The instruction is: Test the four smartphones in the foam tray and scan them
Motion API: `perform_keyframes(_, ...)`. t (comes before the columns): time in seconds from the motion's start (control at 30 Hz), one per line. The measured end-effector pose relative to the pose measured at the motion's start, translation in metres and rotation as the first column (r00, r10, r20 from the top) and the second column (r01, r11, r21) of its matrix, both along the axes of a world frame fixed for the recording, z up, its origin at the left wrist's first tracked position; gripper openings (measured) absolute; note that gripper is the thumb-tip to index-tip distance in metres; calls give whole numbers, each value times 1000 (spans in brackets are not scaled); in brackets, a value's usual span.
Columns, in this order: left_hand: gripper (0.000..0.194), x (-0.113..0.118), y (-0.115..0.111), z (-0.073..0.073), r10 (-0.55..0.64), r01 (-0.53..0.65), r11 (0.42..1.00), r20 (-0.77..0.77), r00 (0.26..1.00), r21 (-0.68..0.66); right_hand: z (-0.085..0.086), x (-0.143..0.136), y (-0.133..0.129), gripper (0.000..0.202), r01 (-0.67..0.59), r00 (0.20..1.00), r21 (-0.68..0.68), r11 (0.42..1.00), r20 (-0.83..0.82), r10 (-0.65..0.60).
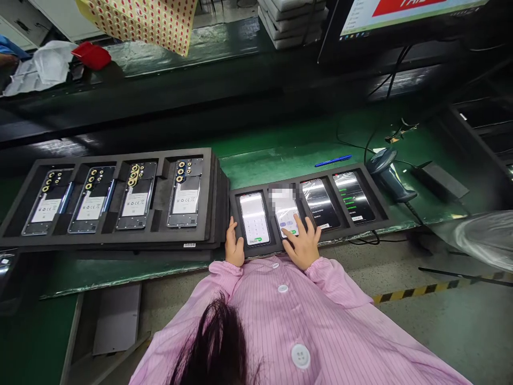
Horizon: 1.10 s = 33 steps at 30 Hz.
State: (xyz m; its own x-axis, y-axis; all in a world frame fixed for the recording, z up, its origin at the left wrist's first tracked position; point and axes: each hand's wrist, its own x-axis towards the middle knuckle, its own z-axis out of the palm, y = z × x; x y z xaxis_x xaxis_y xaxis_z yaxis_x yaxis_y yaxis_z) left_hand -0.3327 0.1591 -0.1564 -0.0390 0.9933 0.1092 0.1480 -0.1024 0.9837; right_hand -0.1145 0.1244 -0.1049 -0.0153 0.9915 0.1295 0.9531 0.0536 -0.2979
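Note:
A black foam tray [231,206] with several smartphones lies in front of me. My left hand [234,246] rests against its left edge, fingers extended and thumb apart, beside a phone with a lit dial pad [255,224]. Over the second phone [282,214], my right hand [302,243] is spread, with fingertips on or just above its lit lower screen. Part of that screen is blurred out. A dark-screened phone [320,195] lies right of it, partly behind my fingers. The rightmost phone [352,195] shows green text lines on black.
At left, stacked foam trays [160,219] hold several opened phones with batteries showing. A blue pen [333,160] lies behind my tray. A barcode scanner [395,174] and cables are at right. A monitor [401,21] and a yellow sticker sheet [140,21] are farther back.

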Motion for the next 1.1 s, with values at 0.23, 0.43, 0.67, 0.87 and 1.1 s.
perform_keyframes(0.23,43,0,-1,1,-4,4,1000,-7,1000,-13,-8,4,-3,29,192,981,73,979,8,-193)
perform_keyframes(0.43,45,2,-1,-2,-20,19,999,27,999,26,-1,-6,-3,27,31,999,73,997,-30,-29)
perform_keyframes(0.67,45,3,-2,-5,-24,21,997,32,999,77,10,-39,14,33,-342,936,7,940,-88,342)
perform_keyframes(0.87,45,3,-3,-5,-27,26,999,22,999,45,8,-51,20,31,-352,935,-54,934,-64,348)
perform_keyframes(1.1,44,4,-3,-4,-22,20,998,30,999,56,7,-51,19,26,-256,964,29,966,-69,258)
